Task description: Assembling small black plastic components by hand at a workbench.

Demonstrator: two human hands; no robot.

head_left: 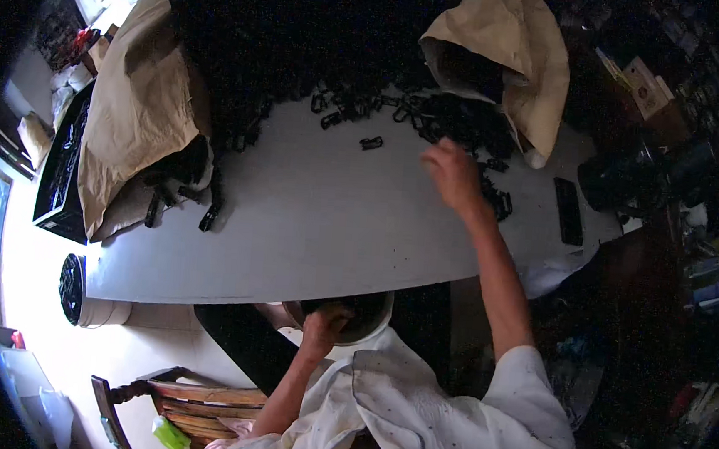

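Observation:
My right hand [453,174] is over the right side of the white table, fingers curled together beside a heap of small black plastic pieces [466,123]. Whatever it may be pinching does not show. One loose black piece with a frame-like outline [371,143] lies to the left of that hand. Below the table's near edge, my left hand [326,326] is closed at the mouth of a pale bucket [379,322] near my lap. Its fingers are partly in shadow, and I cannot make out anything in them. The bucket's inside is dark.
A brown paper sack [147,101] spills black strips at the left; another paper sack [545,79] stands open at the far right. A dark flat phone-like slab [568,212] lies by the right edge. A wooden chair [205,406] and a bucket of black pieces [96,302] stand at lower left.

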